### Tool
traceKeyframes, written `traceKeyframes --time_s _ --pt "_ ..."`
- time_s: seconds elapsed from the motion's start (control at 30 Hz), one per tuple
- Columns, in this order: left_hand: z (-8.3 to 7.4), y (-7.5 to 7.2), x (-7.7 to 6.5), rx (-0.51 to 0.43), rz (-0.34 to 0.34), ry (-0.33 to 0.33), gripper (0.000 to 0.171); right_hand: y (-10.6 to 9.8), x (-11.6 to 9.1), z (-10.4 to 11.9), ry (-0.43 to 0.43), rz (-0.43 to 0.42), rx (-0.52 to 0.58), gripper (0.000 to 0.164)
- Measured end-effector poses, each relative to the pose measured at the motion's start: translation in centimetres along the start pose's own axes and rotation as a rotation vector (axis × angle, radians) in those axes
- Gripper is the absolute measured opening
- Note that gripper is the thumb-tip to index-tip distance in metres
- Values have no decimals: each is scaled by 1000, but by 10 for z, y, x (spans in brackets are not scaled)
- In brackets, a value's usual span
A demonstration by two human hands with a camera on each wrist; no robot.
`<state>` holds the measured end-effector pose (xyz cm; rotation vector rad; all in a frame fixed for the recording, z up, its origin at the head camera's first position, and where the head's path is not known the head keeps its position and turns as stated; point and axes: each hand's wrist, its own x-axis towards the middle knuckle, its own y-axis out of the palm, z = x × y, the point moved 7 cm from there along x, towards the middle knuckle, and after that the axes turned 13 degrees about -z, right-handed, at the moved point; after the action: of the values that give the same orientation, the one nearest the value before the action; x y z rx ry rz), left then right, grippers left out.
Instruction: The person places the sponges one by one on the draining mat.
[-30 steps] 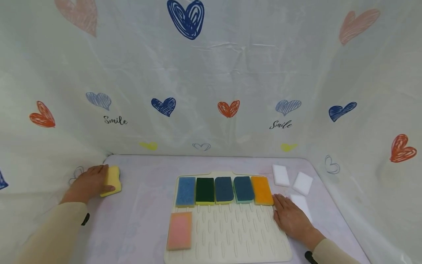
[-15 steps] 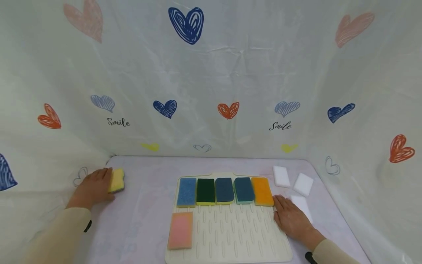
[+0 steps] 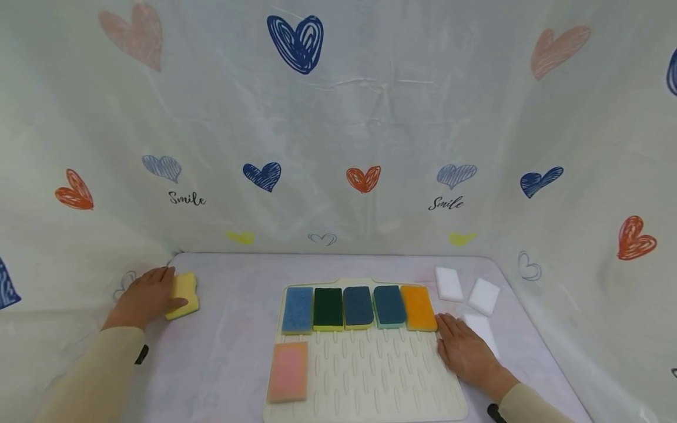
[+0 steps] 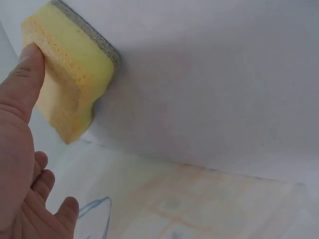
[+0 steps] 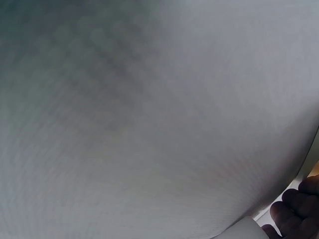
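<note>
My left hand (image 3: 146,295) is at the table's far left, beside a yellow sponge (image 3: 184,295) with a grey scouring layer underneath. In the left wrist view, its thumb (image 4: 26,79) lies against the sponge's yellow face and several fingertips are apart from it, below. My right hand (image 3: 468,352) lies with fingers extended over the right edge of the cream ridged tray (image 3: 381,376), its fingertips right at the corner of an orange sponge (image 3: 419,308). In the right wrist view, only a dark bit of this hand shows at lower right.
Along the tray's back stand a light blue sponge (image 3: 298,310), a dark green one (image 3: 328,308) and two dark blue ones. A pink sponge (image 3: 288,372) lies at front left. Three white sponges, one a white block (image 3: 449,284), lie right of the tray.
The yellow sponge, turned partly on edge beside my left hand half a second ago, now shows its broad face, the thumb over it again. The right hand has stayed put.
</note>
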<state>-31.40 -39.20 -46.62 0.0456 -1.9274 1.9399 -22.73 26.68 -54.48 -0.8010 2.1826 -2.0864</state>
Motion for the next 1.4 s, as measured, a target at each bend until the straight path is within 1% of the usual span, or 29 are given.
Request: traceKeyframes --time_s 0.13,0.33,0.4,0.53,0.73,0.8,0.9,0.97,1.03,1.1,1.17,1.27,1.33,1.4 --pt "5 6 0 -16 10 -8 87 0 1 1 -2 4 4 57" --pt "3 5 2 -66 99 -58 86 0 1 0 6 6 -2 56" --pt "3 5 2 -66 103 -74 87 1 1 0 5 11 2 56" --pt "-1 6 1 -57 43 -74 91 0 1 0 0 17 4 56" --pt "-11 6 -6 -27 -64 -29 103 -2 0 0 -4 1 1 56" --pt "-15 4 -8 -9 -115 -7 103 -2 0 0 -2 3 5 56" --pt "-21 -1 -8 20 -209 32 98 0 0 -1 -2 8 5 56" --pt "-24 -2 -8 24 -255 47 96 1 0 -1 -4 11 1 56" --pt "-28 -2 -6 15 -284 57 94 1 -1 -2 -4 11 -5 56" --pt "-31 -2 -4 8 -299 61 94 0 0 -2 -6 11 -7 56" --pt "-34 0 -2 6 -298 62 98 0 0 -2 -7 12 -3 56" --pt "-41 0 2 18 -325 86 107 0 1 -1 -7 17 7 56" --pt "-47 -2 4 27 -363 109 110 0 1 -1 -7 21 9 56" --pt "-53 -5 6 31 -421 139 108 1 1 -1 -8 25 5 57"
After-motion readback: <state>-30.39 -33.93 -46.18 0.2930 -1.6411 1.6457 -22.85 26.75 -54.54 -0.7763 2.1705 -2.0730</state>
